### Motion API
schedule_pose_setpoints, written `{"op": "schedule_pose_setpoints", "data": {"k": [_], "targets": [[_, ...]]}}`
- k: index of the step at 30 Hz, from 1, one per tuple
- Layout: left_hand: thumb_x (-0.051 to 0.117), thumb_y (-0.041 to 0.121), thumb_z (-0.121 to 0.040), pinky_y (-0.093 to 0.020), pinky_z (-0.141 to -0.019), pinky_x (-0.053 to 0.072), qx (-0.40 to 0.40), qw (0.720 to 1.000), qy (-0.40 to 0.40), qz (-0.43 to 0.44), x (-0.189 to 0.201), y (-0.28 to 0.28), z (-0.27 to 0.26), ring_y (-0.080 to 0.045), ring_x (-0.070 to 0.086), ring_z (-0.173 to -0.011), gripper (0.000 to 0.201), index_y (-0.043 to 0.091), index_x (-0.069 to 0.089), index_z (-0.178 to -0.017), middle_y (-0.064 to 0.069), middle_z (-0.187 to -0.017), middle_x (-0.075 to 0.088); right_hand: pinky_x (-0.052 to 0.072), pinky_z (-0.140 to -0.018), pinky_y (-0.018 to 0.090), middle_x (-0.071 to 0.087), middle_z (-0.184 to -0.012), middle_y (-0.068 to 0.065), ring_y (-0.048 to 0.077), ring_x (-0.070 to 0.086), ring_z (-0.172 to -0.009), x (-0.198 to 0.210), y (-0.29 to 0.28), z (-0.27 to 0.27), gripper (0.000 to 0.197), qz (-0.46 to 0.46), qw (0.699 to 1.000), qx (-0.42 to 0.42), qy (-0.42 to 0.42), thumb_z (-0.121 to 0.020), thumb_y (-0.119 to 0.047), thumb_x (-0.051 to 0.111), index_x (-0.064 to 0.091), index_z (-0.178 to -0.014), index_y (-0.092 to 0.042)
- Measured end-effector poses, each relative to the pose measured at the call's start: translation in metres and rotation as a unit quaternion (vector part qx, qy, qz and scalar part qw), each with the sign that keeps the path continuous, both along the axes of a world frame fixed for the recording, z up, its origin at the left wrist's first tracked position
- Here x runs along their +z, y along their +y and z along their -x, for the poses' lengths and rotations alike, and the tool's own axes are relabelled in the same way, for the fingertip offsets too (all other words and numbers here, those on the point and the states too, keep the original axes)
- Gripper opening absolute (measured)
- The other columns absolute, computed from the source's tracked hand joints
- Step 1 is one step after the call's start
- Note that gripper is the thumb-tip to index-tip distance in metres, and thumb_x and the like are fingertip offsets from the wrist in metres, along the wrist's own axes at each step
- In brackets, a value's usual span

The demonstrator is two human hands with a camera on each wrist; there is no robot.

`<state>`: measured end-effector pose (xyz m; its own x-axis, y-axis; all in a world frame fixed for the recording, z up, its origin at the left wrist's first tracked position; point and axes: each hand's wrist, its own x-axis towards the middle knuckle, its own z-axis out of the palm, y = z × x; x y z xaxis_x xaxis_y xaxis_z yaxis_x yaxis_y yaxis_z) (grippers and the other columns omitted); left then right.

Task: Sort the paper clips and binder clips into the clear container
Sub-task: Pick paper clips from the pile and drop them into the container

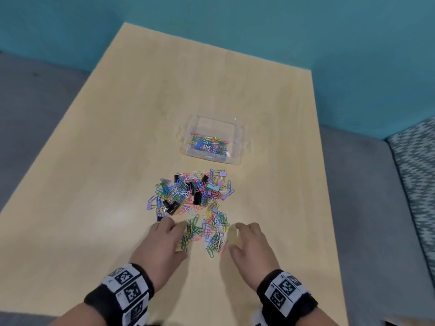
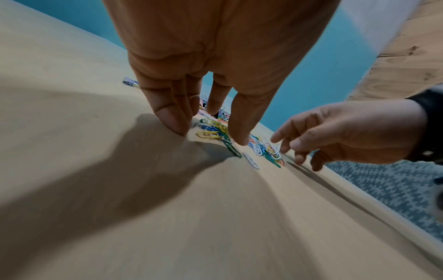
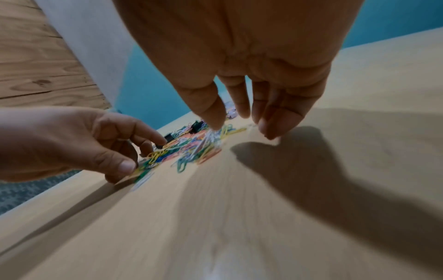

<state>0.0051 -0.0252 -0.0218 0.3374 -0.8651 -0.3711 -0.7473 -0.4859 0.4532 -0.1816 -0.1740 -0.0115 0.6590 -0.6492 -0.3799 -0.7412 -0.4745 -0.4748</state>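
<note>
A clear container (image 1: 237,147) stands mid-table with coloured paper clips in it. In front of it lies a mixed pile (image 1: 193,191) of paper clips with black binder clips (image 1: 173,207) and purple and teal ones. A nearer cluster of paper clips (image 1: 204,234) lies between my hands. My left hand (image 1: 174,231) touches its left side, fingertips (image 2: 177,127) down on the table. My right hand (image 1: 237,234) hovers at its right side with fingers (image 3: 213,117) hanging straight and spread above the clips. Neither hand holds anything that I can see.
The light wooden table (image 1: 117,161) runs to a teal wall at the back. Its right edge is close to my right hand, with a patterned seat (image 1: 414,180) beyond it. Grey floor lies to the left.
</note>
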Motion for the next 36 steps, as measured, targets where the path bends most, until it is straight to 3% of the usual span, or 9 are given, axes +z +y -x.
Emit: {"op": "schedule_pose_setpoints", "data": {"k": [5,8,12,16,20,25,28,32,36], "targets": [[0.07,0.036,-0.075,-0.032,-0.09,0.042,-0.01,1.0,-0.008,-0.015,0.0,-0.007,0.008,-0.024,0.043,-0.103,0.08,0.024,0.029,-0.143,0.0,-0.119,0.041,0.04,-0.094,0.026,0.033,-0.117,-0.005,0.018,0.041,-0.113,-0.008,0.025,-0.011,0.068,-0.008,1.0,0.02,0.008,-0.08,-0.039,0.066,0.033,-0.139,-0.029],[0.067,0.031,-0.08,-0.033,-0.092,0.041,-0.007,1.0,-0.013,-0.007,-0.001,-0.029,0.009,-0.024,0.041,-0.106,0.077,0.025,0.025,-0.144,-0.002,-0.122,0.038,0.041,-0.091,0.03,0.037,-0.12,0.0,0.022,0.04,-0.11,-0.01,0.03,-0.036,0.053,0.032,0.999,0.033,-0.001,-0.085,-0.031,0.064,0.041,-0.131,-0.023],[0.063,0.027,-0.084,-0.035,-0.083,0.045,-0.004,1.0,-0.024,0.006,-0.006,-0.05,0.004,-0.023,0.046,-0.095,0.043,0.022,0.049,-0.125,-0.003,-0.108,0.042,0.041,-0.08,0.036,0.042,-0.113,0.007,0.029,0.046,-0.1,-0.013,0.024,-0.057,0.018,0.052,0.997,0.047,-0.013,-0.09,-0.018,0.054,0.05,-0.108,-0.015],[0.058,0.017,-0.086,-0.035,-0.07,0.044,-0.025,0.999,-0.036,0.013,-0.008,-0.054,-0.001,-0.026,0.052,-0.085,0.015,0.015,0.059,-0.101,-0.005,-0.1,0.046,0.035,-0.067,0.034,0.046,-0.108,0.007,0.03,0.05,-0.09,-0.012,0.015,-0.06,0.01,0.055,0.997,0.062,0.007,-0.09,-0.011,0.051,0.05,-0.099,-0.014],[0.052,0.017,-0.089,-0.034,-0.067,0.046,-0.022,0.999,-0.033,0.02,-0.005,-0.052,-0.005,-0.026,0.056,-0.082,0.013,0.014,0.062,-0.098,-0.004,-0.097,0.049,0.03,-0.062,0.032,0.048,-0.099,0.005,0.024,0.041,-0.075,-0.004,0.008,-0.058,0.007,0.041,0.997,0.062,0.012,-0.09,-0.008,0.046,0.048,-0.09,-0.014],[0.053,0.019,-0.092,-0.032,-0.063,0.044,-0.002,0.999,-0.008,0.052,0.003,-0.053,-0.01,-0.023,0.057,-0.077,0.014,0.012,0.065,-0.094,-0.002,-0.09,0.052,0.044,-0.068,0.037,0.05,-0.092,0.004,0.025,0.051,-0.078,0.003,-0.001,-0.058,0.007,-0.006,0.999,0.039,0.002,-0.09,-0.011,0.047,0.05,-0.085,-0.012],[0.052,0.024,-0.093,-0.031,-0.068,0.045,0.009,0.999,0.008,0.048,0.01,-0.052,-0.014,-0.02,0.056,-0.082,0.016,0.016,0.065,-0.095,0.002,-0.092,0.053,0.044,-0.069,0.034,0.053,-0.089,-0.001,0.021,0.053,-0.078,0.007,-0.008,-0.056,0.008,-0.041,0.999,0.006,-0.019,-0.089,-0.014,0.054,0.052,-0.08,-0.015],[0.053,0.026,-0.092,-0.03,-0.074,0.042,0.026,0.997,0.049,0.051,0.023,-0.051,-0.022,-0.014,0.055,-0.086,0.015,0.024,0.068,-0.095,0.007,-0.088,0.054,0.04,-0.062,0.024,0.056,-0.086,-0.005,0.012,0.054,-0.073,0.01,-0.021,-0.052,0.011,-0.091,0.994,-0.034,-0.043,-0.085,-0.018,0.059,0.054,-0.076,-0.02],[0.061,0.023,-0.089,-0.026,-0.072,0.045,0.057,0.988,0.135,0.053,0.037,-0.056,-0.032,-0.005,0.054,-0.072,0.01,0.025,0.07,-0.092,0.013,-0.081,0.056,0.048,-0.052,0.029,0.056,-0.067,-0.007,0.012,0.054,-0.053,0.015,-0.033,-0.055,0.011,-0.164,0.979,-0.098,-0.067,-0.082,-0.017,0.061,0.055,-0.073,-0.019]]}}
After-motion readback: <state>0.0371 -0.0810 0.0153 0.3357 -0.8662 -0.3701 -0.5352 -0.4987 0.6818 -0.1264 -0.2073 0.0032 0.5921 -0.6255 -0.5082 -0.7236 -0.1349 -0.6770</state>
